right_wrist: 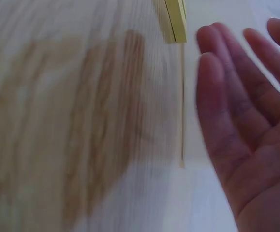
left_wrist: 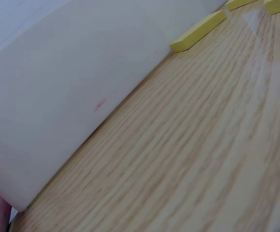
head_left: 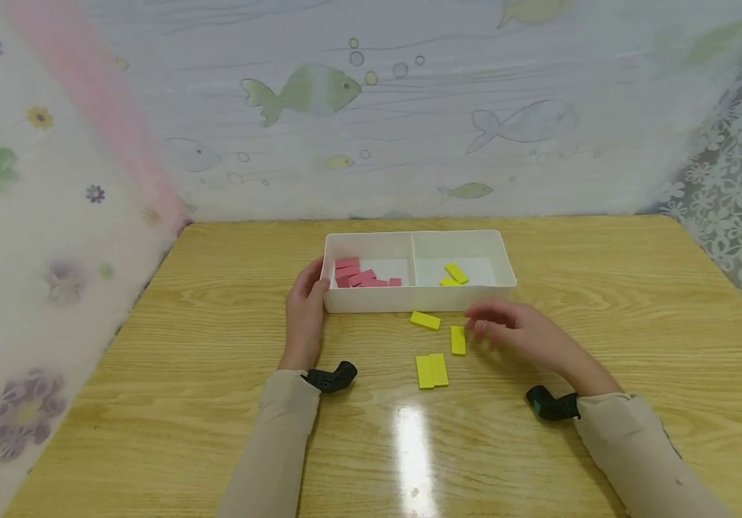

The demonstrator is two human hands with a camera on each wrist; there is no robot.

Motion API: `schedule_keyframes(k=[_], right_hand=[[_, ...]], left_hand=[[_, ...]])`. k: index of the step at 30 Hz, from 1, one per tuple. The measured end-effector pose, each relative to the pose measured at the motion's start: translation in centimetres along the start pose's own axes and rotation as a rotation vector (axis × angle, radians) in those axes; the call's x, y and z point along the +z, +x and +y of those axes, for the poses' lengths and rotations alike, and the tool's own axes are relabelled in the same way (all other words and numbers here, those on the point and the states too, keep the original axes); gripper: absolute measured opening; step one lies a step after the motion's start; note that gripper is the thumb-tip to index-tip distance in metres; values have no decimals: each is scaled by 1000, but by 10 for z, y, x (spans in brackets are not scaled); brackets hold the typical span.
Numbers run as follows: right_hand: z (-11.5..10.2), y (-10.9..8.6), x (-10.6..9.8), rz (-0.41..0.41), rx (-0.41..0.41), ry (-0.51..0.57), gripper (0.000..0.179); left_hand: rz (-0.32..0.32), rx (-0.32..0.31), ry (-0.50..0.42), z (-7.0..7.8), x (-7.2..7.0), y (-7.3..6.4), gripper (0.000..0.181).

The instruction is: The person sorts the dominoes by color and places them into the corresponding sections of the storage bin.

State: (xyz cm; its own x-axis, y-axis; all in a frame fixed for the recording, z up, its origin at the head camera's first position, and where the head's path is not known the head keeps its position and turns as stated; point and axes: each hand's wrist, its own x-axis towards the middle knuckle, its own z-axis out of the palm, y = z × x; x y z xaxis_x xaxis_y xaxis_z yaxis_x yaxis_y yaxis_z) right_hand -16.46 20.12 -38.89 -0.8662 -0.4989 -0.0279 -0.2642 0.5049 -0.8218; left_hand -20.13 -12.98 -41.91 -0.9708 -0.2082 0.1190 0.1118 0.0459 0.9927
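I see the left hand [head_left: 304, 316] gripping the box [head_left: 374, 300] by its left end; the right hand [head_left: 521, 332], relaxed, fingers loosely parted, hovers beside a yellow block [head_left: 458, 340].

place: home-like nook | fish-patterned backdrop [head_left: 397, 151] | flowered side panel [head_left: 15, 302] | wood-grain table [head_left: 170, 424]

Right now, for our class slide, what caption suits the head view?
Left fingers hold a divided white box; open right fingers near a yellow block.
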Motion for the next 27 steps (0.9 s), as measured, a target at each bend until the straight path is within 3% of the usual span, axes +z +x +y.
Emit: schedule_keyframes(k=[8,14,18,23,27], right_hand=[[-2,1,4,-109,94,-21,37],[0,3,9,-158,87,-80,39],[-2,2,12,-162,84,-131,39],[-7,2,14,-149,92,-208,41],[-9,3,16,-121,114,-195,45]], left_hand=[[-15,-15,-37,5,1,-2,36],[-20,-27,-4,21,2,-11,39],[-22,-28,7,24,3,-13,39],[-22,-26,-19,14,1,-7,38],[-12,-18,-30,3,1,-1,36]])
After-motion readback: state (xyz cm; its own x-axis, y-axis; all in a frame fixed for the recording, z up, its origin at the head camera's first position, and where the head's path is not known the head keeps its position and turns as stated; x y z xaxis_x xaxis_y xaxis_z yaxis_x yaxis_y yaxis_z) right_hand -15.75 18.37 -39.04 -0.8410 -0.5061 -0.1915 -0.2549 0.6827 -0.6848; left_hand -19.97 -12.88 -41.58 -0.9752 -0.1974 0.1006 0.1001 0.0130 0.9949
